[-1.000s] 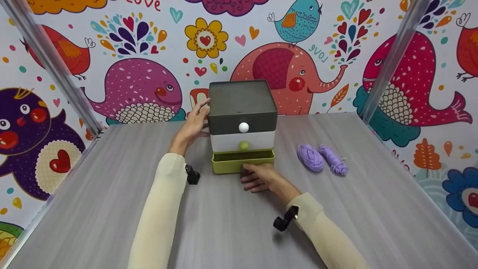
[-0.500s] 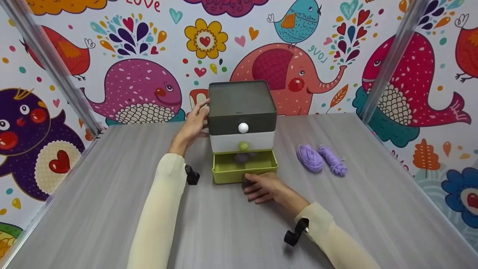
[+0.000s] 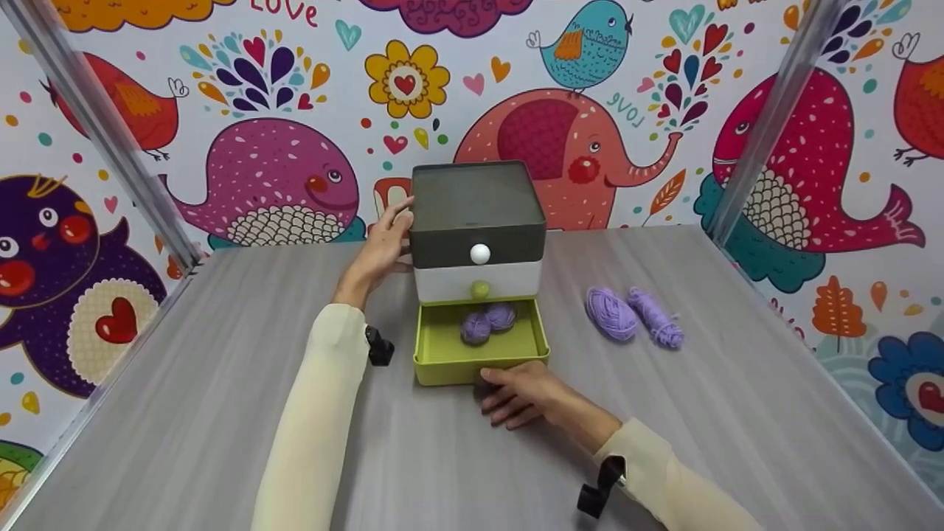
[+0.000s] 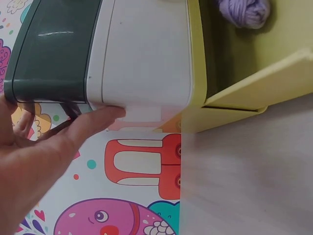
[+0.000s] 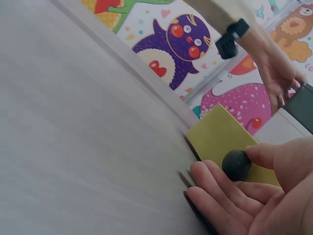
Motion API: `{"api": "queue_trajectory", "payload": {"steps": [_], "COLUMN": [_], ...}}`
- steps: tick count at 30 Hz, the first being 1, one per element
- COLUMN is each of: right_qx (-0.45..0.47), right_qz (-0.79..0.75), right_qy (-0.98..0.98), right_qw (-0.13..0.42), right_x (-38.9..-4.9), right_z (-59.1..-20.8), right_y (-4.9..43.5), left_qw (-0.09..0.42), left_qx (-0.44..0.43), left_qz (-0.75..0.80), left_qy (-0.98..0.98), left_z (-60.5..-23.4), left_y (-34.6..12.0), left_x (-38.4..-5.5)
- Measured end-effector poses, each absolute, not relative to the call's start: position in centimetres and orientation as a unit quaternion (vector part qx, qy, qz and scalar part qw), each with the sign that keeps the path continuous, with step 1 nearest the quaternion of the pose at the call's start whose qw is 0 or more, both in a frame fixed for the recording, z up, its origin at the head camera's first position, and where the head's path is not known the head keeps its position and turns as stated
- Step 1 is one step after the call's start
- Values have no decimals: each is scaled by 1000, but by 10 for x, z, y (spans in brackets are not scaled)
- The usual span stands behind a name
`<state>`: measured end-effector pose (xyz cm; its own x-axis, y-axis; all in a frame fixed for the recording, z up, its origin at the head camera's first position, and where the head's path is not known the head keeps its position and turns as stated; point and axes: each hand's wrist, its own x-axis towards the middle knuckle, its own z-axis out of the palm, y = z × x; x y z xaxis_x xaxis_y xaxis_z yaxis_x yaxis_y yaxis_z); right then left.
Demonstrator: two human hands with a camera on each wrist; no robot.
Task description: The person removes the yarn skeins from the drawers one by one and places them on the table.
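Observation:
A small three-tier drawer box (image 3: 478, 193), dark grey over white over green, stands at the back middle of the table. Its green bottom drawer (image 3: 442, 372) is pulled well out, and two purple yarn balls (image 3: 476, 329) lie inside. My right hand (image 3: 527, 394) pinches the drawer's dark round knob (image 5: 236, 165) between thumb and fingers, as the right wrist view shows. With its thumb along the white tier, my left hand (image 3: 383, 240) rests against the box's left side. In the left wrist view one yarn ball (image 4: 246, 11) shows in the drawer.
Two purple yarn skeins (image 3: 611, 314) lie on the table to the right of the box. The grey table (image 3: 221, 413) ends at printed walls at the back and sides. Metal posts (image 3: 774, 125) stand at the back corners.
My right hand has drawn the green drawer toward me, from slightly out to well out. The yarn balls inside have come into sight. My left hand has stayed at the box's side.

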<state>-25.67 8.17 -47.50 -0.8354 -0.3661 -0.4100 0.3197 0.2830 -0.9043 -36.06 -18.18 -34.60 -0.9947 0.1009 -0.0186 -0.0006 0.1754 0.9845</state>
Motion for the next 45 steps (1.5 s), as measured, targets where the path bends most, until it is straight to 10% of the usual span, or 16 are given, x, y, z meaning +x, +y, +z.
{"api": "queue_trajectory", "payload": {"steps": [45], "right_qx": [-89], "right_qz": [-522], "right_qy": [787], "right_qw": [318], "right_x": [-218], "right_z": [-455], "right_y": [90], "left_qw": [42], "left_qx": [32], "left_qz": [642], "left_qy": [765], "left_z": [-347], "left_y": [-182], "left_x": [-361]}}
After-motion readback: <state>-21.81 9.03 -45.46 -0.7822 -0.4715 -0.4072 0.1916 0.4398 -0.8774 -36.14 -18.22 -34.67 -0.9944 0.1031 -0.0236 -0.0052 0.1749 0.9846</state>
